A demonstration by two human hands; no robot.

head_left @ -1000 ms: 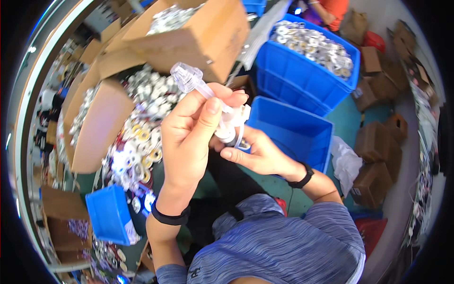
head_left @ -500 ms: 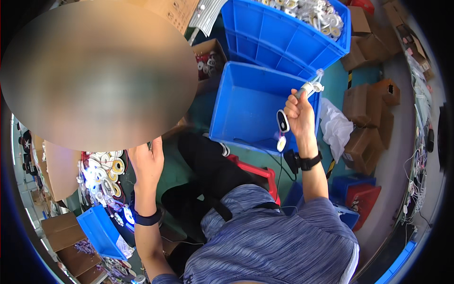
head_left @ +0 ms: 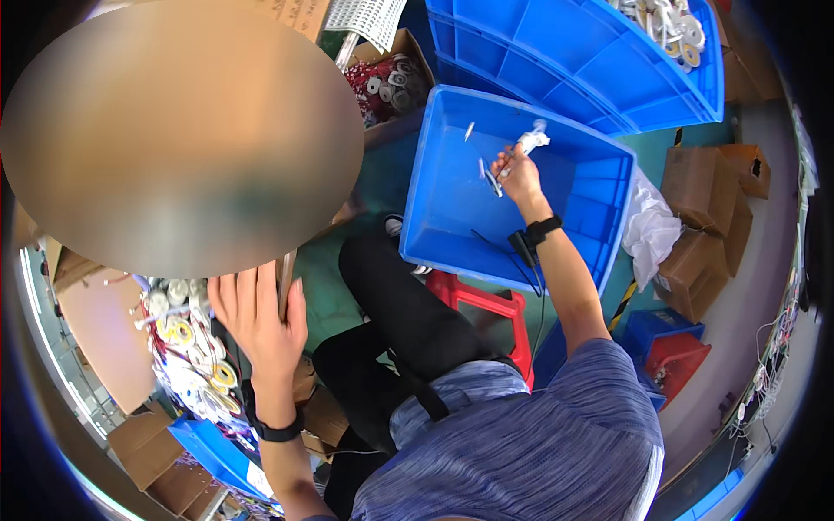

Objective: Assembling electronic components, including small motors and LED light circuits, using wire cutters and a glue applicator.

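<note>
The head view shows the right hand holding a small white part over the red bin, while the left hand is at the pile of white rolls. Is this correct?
Not quite: the bin is blue, not red. In the head view the right hand holds the small white part over the blue bin. The rest holds: the left hand is at the pile of white rolls.

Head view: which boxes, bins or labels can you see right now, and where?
Blue bin: centre, rectangular, right hand over it.
Second blue bin: top, ribbed, holds white parts.
Brown cartons: right, stacked.
Open carton: top centre, reels inside.
Small blue bin: lower left, with a white label, below left hand.
</note>
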